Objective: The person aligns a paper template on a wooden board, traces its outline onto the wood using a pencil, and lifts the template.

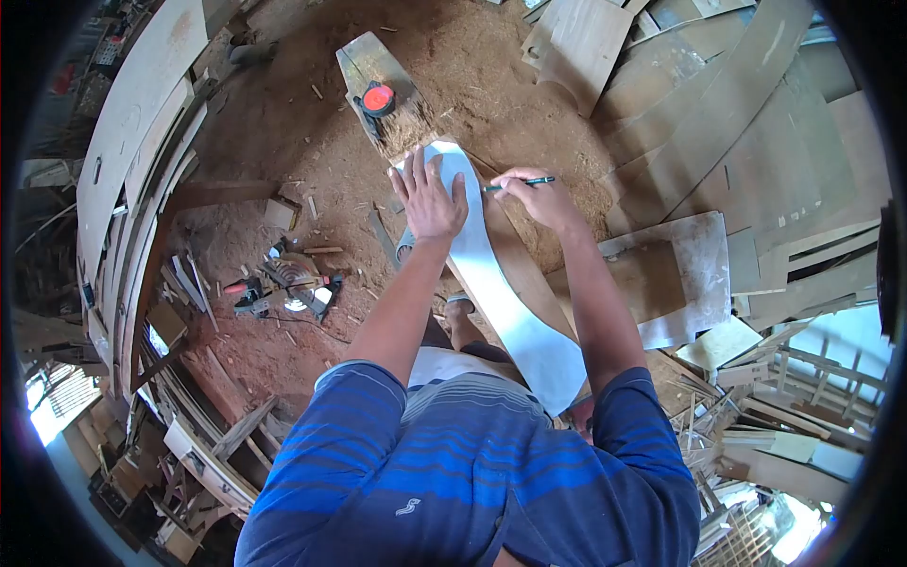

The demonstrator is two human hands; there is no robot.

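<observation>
A long white curved template [491,274] lies on a brown wooden board [520,255], which shows along the template's right edge. My left hand [431,198] rests flat on the template's upper part with its fingers spread. To its right, my right hand [537,197] is closed round a dark green pencil [520,183]. The pencil's tip points left, close to the template's right edge; whether it touches the board I cannot tell. Beyond my left hand, a round red and black object [378,100] sits on a worn wood block [373,61].
A power tool with a round blade [300,283] stands on the dusty ground at the left. Stacked curved boards [142,142] line the left side. Large flat sheets [784,151] and a pale board [704,274] lie at the right. Wood scraps are scattered around.
</observation>
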